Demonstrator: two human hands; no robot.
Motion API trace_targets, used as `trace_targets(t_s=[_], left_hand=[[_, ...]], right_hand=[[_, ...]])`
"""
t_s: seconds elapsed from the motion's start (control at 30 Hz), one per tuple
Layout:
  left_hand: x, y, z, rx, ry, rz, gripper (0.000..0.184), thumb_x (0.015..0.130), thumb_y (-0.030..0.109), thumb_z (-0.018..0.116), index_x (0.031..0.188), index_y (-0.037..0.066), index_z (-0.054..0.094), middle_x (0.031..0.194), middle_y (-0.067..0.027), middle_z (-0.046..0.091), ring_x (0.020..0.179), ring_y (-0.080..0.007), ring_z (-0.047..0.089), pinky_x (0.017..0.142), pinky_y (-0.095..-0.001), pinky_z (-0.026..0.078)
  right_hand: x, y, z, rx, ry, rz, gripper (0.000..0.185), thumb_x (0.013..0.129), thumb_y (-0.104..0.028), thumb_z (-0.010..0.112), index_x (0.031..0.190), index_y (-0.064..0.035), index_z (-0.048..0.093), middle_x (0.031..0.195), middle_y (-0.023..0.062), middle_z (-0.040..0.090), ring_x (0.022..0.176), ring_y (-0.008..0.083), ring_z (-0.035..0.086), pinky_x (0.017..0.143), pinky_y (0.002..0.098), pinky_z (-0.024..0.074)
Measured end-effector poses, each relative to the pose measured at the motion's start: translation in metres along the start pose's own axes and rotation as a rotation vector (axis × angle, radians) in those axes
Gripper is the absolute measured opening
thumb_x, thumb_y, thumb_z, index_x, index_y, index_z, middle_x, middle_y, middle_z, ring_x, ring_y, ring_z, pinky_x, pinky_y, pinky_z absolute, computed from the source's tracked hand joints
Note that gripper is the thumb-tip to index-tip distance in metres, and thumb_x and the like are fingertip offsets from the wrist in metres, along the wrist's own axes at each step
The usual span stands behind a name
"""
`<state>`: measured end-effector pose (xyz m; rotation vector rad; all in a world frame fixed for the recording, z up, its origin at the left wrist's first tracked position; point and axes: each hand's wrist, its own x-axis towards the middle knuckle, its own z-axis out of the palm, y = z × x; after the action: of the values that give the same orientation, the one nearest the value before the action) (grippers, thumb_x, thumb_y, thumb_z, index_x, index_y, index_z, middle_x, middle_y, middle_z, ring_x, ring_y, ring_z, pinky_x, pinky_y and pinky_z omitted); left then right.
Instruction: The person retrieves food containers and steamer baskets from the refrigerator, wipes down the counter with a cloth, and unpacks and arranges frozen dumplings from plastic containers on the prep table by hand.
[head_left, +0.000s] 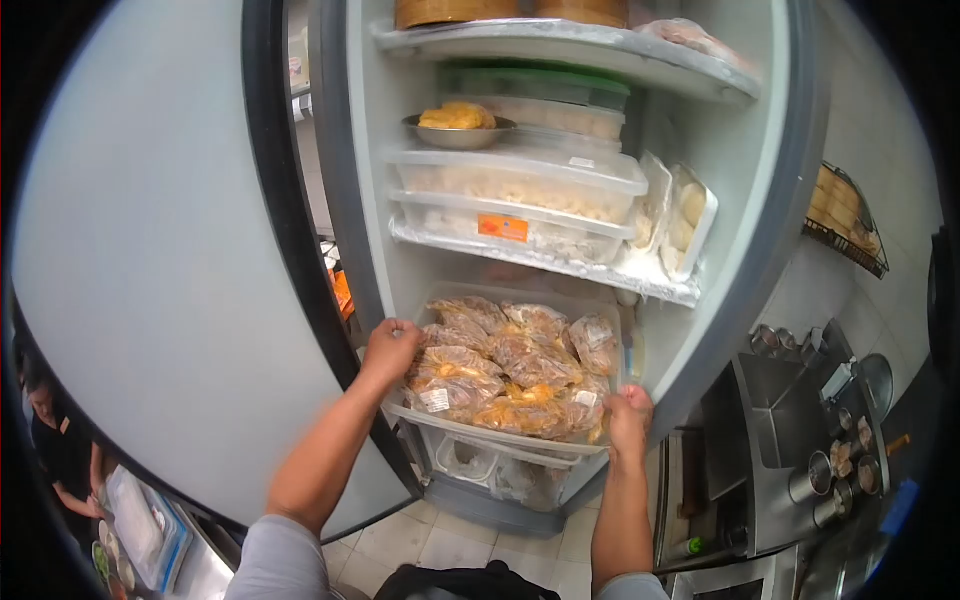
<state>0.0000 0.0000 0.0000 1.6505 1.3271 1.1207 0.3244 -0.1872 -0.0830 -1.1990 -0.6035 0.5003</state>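
Both hands grip a wide clear plastic bin (500,436) at the lower part of an upright fridge. My left hand (392,350) is closed on the bin's left rim, and my right hand (629,418) is closed on its front right corner. Several clear bags of orange-brown food (540,362), some with white labels, fill the bin. Its front edge sticks out toward me. Beneath it are a small clear container (466,458) and a plastic bag (528,482), partly hidden.
The fridge door (150,250) stands open at left. Above the bin, a frosty shelf (440,241) holds lidded containers (520,182) and a metal bowl (460,134) of yellow food. At right is a metal sink (785,410) with pots. Another person (66,440) stands at lower left.
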Motion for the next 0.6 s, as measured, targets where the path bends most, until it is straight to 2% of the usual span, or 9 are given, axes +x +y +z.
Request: trace_targets(t_s=[0.1, 0.17, 0.23, 0.27, 0.33, 0.43, 0.5, 0.57, 0.6], left_hand=[[-0.031, 0.003, 0.022, -0.027, 0.045, -0.021, 0.040, 0.082, 0.023, 0.063, 0.117, 0.004, 0.060, 0.082, -0.0112, 0.070, 0.080, -0.0196, 0.066, 0.078, -0.0335, 0.051], [-0.055, 0.015, 0.004, -0.149, -0.058, -0.041, 0.041, 0.083, 0.028, 0.066, 0.116, 0.003, 0.061, 0.099, -0.0151, 0.068, 0.093, -0.0232, 0.064, 0.086, -0.0396, 0.048], [-0.088, 0.004, 0.016, 0.678, 0.347, 0.731, 0.049, 0.082, 0.038, 0.071, 0.116, 0.005, 0.062, 0.120, -0.0177, 0.060, 0.107, -0.0271, 0.058, 0.092, -0.0466, 0.043], [-0.091, 0.008, 0.016, 0.667, 0.354, 0.730, 0.049, 0.082, 0.038, 0.071, 0.116, 0.005, 0.062, 0.120, -0.0177, 0.060, 0.107, -0.0271, 0.058, 0.092, -0.0466, 0.043], [-0.103, 0.012, 0.014, 0.547, 0.089, 1.072, 0.061, 0.070, 0.051, 0.079, 0.112, 0.009, 0.064, 0.123, -0.0178, 0.054, 0.114, -0.0328, 0.051, 0.095, -0.0502, 0.039], [-0.080, 0.013, 0.019, 0.526, -0.025, 0.990, 0.071, 0.062, 0.058, 0.080, 0.112, 0.011, 0.065, 0.121, -0.0146, 0.055, 0.112, -0.0317, 0.052, 0.091, -0.0461, 0.040], [-0.069, 0.018, 0.020, 0.555, -0.011, 0.968, 0.077, 0.058, 0.061, 0.079, 0.111, 0.007, 0.064, 0.124, -0.0175, 0.053, 0.110, -0.0321, 0.052, 0.090, -0.0401, 0.038], [-0.053, 0.017, 0.028, 0.581, 0.071, 0.882, 0.081, 0.054, 0.063, 0.081, 0.109, 0.006, 0.064, 0.127, -0.0188, 0.051, 0.112, -0.0329, 0.051, 0.089, -0.0402, 0.039], [-0.047, 0.017, 0.035, 0.586, 0.084, 0.893, 0.081, 0.054, 0.063, 0.081, 0.109, 0.006, 0.064, 0.127, -0.0188, 0.051, 0.112, -0.0329, 0.051, 0.089, -0.0402, 0.039]], right_hand=[[0.019, -0.011, -0.019, 0.008, 0.020, 0.021, 0.010, 0.073, 0.002, 0.058, 0.083, 0.0001, 0.058, 0.073, 0.0060, 0.063, 0.060, 0.0142, 0.059, 0.055, 0.0278, 0.0464], [0.016, 0.008, -0.014, 0.002, 0.007, 0.025, 0.007, 0.073, 0.002, 0.057, 0.080, -0.0003, 0.059, 0.073, 0.0069, 0.063, 0.059, 0.0147, 0.059, 0.055, 0.0277, 0.0463], [0.020, -0.006, -0.011, 0.009, -0.004, 0.019, 0.005, 0.075, 0.000, 0.059, 0.080, -0.0006, 0.061, 0.071, 0.0064, 0.062, 0.058, 0.0155, 0.058, 0.055, 0.0277, 0.0464], [0.036, 0.000, -0.013, -0.046, 0.028, 0.030, 0.006, 0.077, -0.003, 0.060, 0.083, -0.0006, 0.062, 0.071, 0.0057, 0.061, 0.059, 0.0158, 0.058, 0.056, 0.0279, 0.0465], [0.037, -0.011, -0.005, -0.190, 0.073, 0.094, 0.013, 0.085, -0.011, 0.063, 0.092, 0.0000, 0.062, 0.081, 0.0053, 0.062, 0.068, 0.0162, 0.059, 0.062, 0.0292, 0.0472], [0.029, -0.028, -0.002, -0.023, 0.001, 0.183, 0.024, 0.088, -0.024, 0.064, 0.094, -0.0008, 0.060, 0.087, 0.0059, 0.061, 0.079, 0.0155, 0.055, 0.072, 0.0306, 0.0445], [0.029, -0.016, -0.009, -0.115, 0.015, 0.180, 0.038, 0.091, -0.031, 0.064, 0.109, 0.0019, 0.058, 0.102, 0.0099, 0.062, 0.091, 0.0183, 0.057, 0.078, 0.0307, 0.0449], [-0.001, -0.020, 0.004, -0.283, 0.073, -0.087, 0.052, 0.087, -0.030, 0.071, 0.125, -0.0010, 0.052, 0.126, 0.0155, 0.053, 0.112, 0.0236, 0.053, 0.087, 0.0329, 0.0461], [-0.016, -0.023, 0.007, -0.271, 0.070, -0.098, 0.052, 0.087, -0.030, 0.071, 0.125, -0.0010, 0.052, 0.126, 0.0155, 0.053, 0.112, 0.0236, 0.053, 0.087, 0.0329, 0.0461]])
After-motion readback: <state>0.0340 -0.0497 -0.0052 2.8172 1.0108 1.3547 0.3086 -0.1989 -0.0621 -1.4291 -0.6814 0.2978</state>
